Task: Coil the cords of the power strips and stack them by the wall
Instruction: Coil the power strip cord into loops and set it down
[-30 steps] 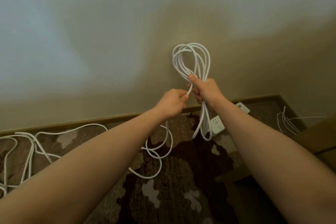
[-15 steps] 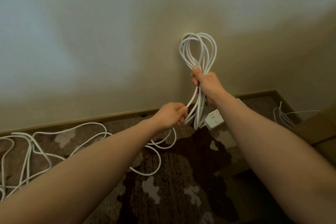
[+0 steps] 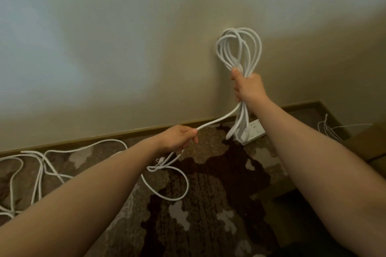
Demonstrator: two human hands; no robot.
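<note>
The right hand is raised in front of the wall, its fingers wrapped tightly around a bundle of white cord that loops up above the fist in several long ovals and hangs down below it in matching loops. Just beyond the lower loops, a white power strip shows at the foot of the wall, to the right of centre; the loops cover part of it, so I cannot tell whether it lies flat on the floor or hangs slightly from the cord. One strand runs taut from under the right fist down and to the left into the left hand, which is lower and nearer, closed around that strand with thumb and fingers pinching it. Below the left hand the cord drops to the patterned carpet and curls into a loose loop, with what seems to be the plug near the left wrist. Farther left, more white cable lies tangled on the carpet along the baseboard. At the far right, thin white wires lie near the corner.
</note>
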